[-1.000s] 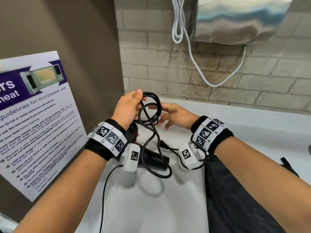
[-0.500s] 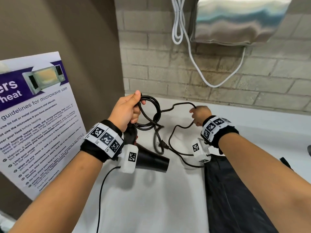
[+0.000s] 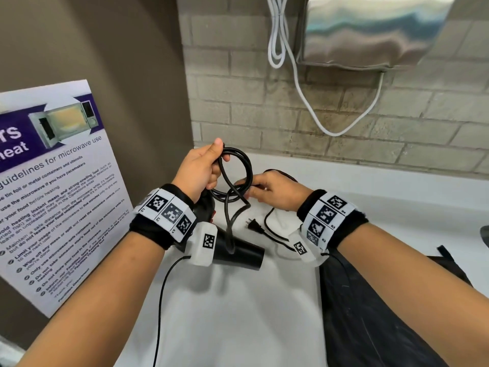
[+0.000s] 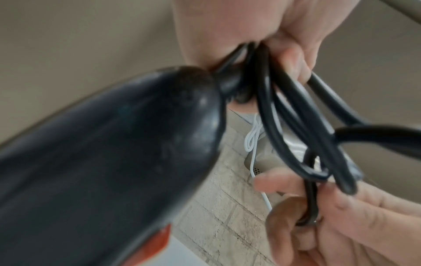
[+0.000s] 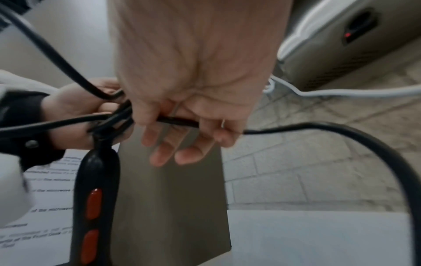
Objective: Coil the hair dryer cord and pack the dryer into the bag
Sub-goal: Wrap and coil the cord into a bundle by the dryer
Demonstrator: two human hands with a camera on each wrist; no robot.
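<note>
Black hair dryer (image 3: 238, 254) hanging, cord (image 3: 242, 165) looped — black bag (image 3: 370, 300) flat beside.

The left wrist band and camera cover most of the hair dryer (image 3: 239, 254) in the head view, handle included. The bag (image 3: 370, 327) runs off the bottom edge, its opening unseen. The sign (image 3: 53, 194) is cut off at the left. Both wrist views are blurred; the right hand's fingers (image 5: 180, 153) probably pinch the cord (image 3: 238, 165).
</note>
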